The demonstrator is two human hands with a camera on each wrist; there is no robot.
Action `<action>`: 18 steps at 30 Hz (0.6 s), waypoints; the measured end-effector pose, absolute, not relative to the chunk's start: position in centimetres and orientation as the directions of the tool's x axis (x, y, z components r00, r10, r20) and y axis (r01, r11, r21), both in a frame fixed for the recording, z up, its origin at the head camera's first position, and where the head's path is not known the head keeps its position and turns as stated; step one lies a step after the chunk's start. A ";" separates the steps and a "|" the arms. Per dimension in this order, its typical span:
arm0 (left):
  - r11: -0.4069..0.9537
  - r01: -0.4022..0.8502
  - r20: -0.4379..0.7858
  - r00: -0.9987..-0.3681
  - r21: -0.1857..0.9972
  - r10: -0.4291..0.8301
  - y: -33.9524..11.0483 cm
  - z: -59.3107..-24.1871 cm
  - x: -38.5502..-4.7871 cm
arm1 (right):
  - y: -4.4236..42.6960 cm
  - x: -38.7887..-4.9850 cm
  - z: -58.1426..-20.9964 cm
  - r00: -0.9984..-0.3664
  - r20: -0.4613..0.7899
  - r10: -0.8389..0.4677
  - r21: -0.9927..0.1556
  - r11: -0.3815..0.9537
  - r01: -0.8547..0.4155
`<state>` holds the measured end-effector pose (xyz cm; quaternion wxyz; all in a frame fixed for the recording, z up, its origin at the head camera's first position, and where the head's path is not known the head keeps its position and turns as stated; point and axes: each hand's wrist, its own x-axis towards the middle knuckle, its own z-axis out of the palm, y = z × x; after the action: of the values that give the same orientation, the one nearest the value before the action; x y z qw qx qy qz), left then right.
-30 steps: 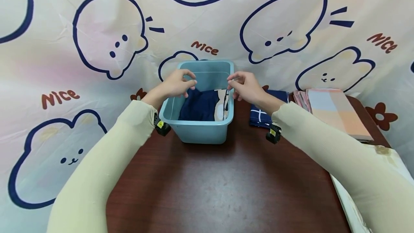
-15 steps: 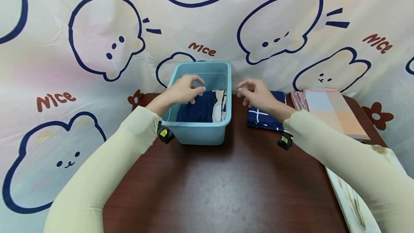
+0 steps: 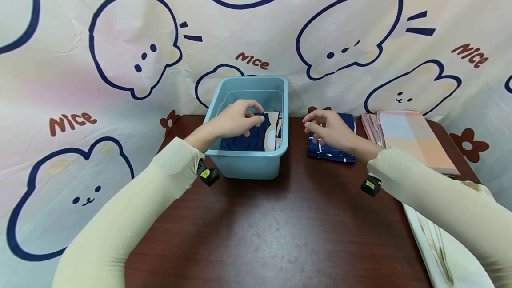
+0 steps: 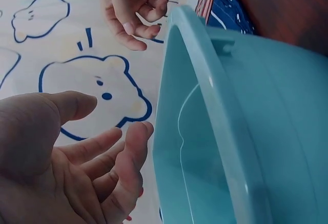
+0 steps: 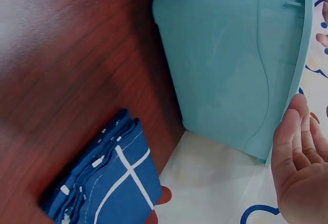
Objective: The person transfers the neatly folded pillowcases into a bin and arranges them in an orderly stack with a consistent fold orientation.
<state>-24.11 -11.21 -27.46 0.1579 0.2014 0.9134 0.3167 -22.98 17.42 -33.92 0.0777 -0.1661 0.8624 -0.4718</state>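
Note:
A teal bin (image 3: 248,163) stands at the back centre, holding dark navy cloth (image 3: 242,142) and a cream-and-black patterned cloth (image 3: 270,133). Above the bin, the left hand (image 3: 236,120) hovers with loosely bent fingers and holds nothing; in the left wrist view that hand (image 4: 77,167) is beside the bin's rim (image 4: 218,106). The right hand (image 3: 330,130) is empty, fingers relaxed, over a folded navy cloth with white lines (image 3: 332,152), partly hiding it. The right wrist view shows the same folded cloth (image 5: 123,183) on the table, apart from the bin.
On the brown table (image 3: 272,226), a folded pastel checked cloth (image 3: 416,139) lies at the back right beside a pink folded one (image 3: 373,129). A whitish cloth (image 3: 444,239) lies along the right edge. A printed curtain (image 3: 256,26) hangs behind.
The right hand has moved right, from the bin's right rim to over the folded navy cloth. The left hand has shifted right and slightly nearer above the bin.

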 end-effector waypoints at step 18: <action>0.689 0.316 -0.144 -0.841 0.652 0.522 -10.0 -27.6 -21.8 | 20.2 -20.5 -35.3 -0.907 0.030 -0.420 -0.800 0.534 -0.274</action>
<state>-21.82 -10.03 -27.56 0.1611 0.2316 0.9047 0.3192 -20.51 20.21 -35.31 0.0833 -0.1991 0.8718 -0.4397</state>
